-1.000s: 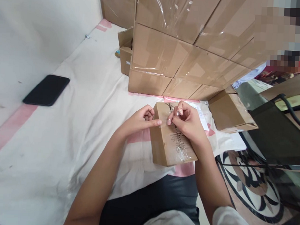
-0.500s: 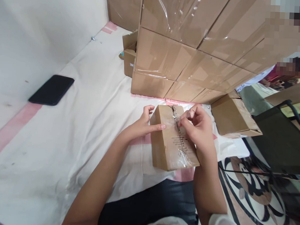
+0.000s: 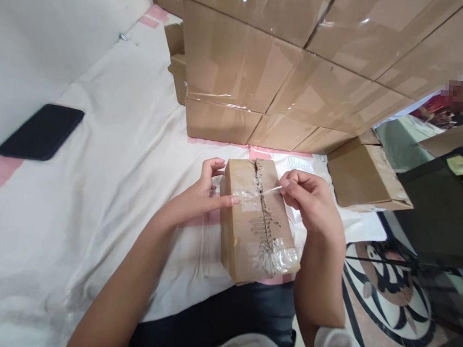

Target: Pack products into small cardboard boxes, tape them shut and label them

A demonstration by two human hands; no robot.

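A small brown cardboard box (image 3: 247,235) lies in front of me on a white sheet (image 3: 113,153), its top seam ragged and covered with torn clear tape. My left hand (image 3: 205,190) rests against the box's left side, index finger stretched onto the top, other fingers curled. My right hand (image 3: 310,200) is closed in a pinch on a strip of clear tape (image 3: 271,190) that stretches from the seam toward the right.
A wall of taped cardboard cartons (image 3: 297,69) stands just behind. A smaller box (image 3: 364,174) lies at the right, beside a dark bag (image 3: 433,213). A black phone (image 3: 39,132) lies at the left. A white label (image 3: 297,163) lies under the box. A patterned floor (image 3: 379,297) shows at the lower right.
My right hand has moved right off the seam, pulling a strip of tape away from the box top. The left index finger stays on the box. The view has shifted closer.
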